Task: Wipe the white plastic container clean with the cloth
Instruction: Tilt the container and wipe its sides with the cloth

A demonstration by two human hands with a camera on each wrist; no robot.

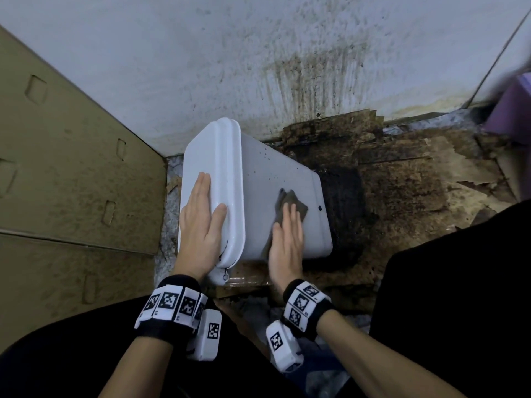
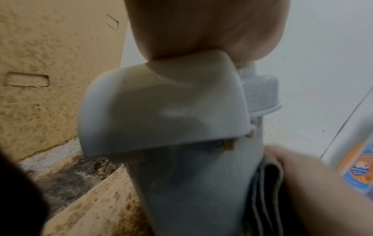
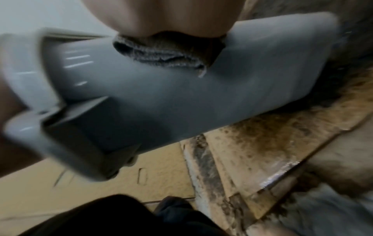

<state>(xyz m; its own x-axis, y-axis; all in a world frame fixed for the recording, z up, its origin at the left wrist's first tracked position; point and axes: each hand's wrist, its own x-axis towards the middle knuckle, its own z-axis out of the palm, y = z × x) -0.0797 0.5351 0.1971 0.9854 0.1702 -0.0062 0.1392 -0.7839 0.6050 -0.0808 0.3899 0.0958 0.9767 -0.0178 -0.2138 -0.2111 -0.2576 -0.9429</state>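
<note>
The white plastic container (image 1: 270,173) lies on its side on stained cardboard, its lid (image 1: 207,156) facing left. My left hand (image 1: 202,222) lies flat on the lid with straight fingers, steadying it. My right hand (image 1: 287,237) presses a folded grey cloth (image 1: 293,203) flat against the container's upward side. In the left wrist view the lid's latch (image 2: 161,102) fills the middle, and the cloth (image 2: 268,191) hangs under my right hand (image 2: 302,183). In the right wrist view the cloth (image 3: 161,52) is bunched under my palm on the container (image 3: 181,95).
A dirty white wall (image 1: 258,53) stands right behind the container. Brown cardboard panels (image 1: 63,168) close off the left side. Wet, mould-stained cardboard (image 1: 402,182) covers the floor to the right. A purple object (image 1: 511,107) sits at far right. A labelled bottle (image 2: 359,167) stands nearby.
</note>
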